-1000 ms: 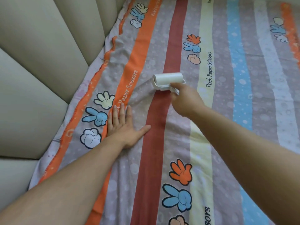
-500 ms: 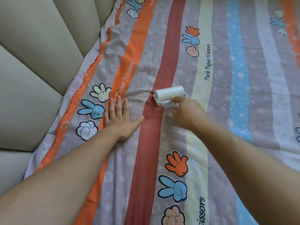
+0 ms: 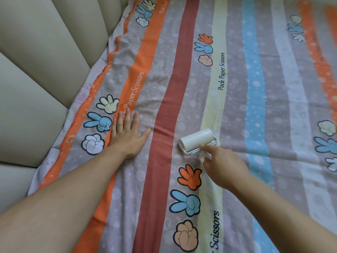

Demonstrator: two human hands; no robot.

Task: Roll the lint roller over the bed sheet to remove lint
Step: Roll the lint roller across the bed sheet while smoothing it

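Lint roller (image 3: 197,140), drawn nearer the person than in the earlier frame, lies on the bed sheet (image 3: 255,106) at its pale yellow stripe. The right hand (image 3: 224,167) grips its handle, fingers curled. The left hand (image 3: 127,136) stays flat on the sheet, fingers straight.

The handle (image 3: 207,154) of the roller (image 3: 197,141) is mostly hidden inside the right hand (image 3: 224,167). The sheet (image 3: 255,106) is cut off at 12, 3 and 6 o'clock. Its prints (image 3: 296,30) toward 2 o'clock are blurred.
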